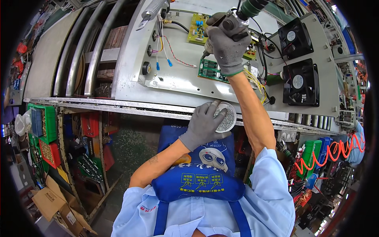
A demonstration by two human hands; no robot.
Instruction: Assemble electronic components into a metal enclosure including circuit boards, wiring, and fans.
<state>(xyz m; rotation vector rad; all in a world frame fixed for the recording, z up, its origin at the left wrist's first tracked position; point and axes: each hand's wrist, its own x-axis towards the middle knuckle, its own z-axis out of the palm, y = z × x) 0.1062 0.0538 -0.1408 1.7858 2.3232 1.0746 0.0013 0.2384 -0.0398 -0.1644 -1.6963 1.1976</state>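
Note:
My left hand [202, 123], in a grey glove, grips a round white bowl [233, 117] of small silvery screws at the near edge of the bench. Its fingers lie over the rim and the screws. A power screwdriver [252, 7] with a dark green body is gripped in my gloved right hand [228, 49], above the metal chassis [177, 85]. The driver's tip points down at the upper left corner of a green circuit board [209, 71]. My right hand and forearm partly hide the board's right side and the wires beyond.
Farther back sits a yellow circuit board [196, 29]. Two black fans [301, 83] stand on the chassis panel at right, with loose wires [256, 81] nearby. Metal rollers [77, 51] lie to the left. Below the bench are parts bins [49, 124] and a cardboard box [49, 199].

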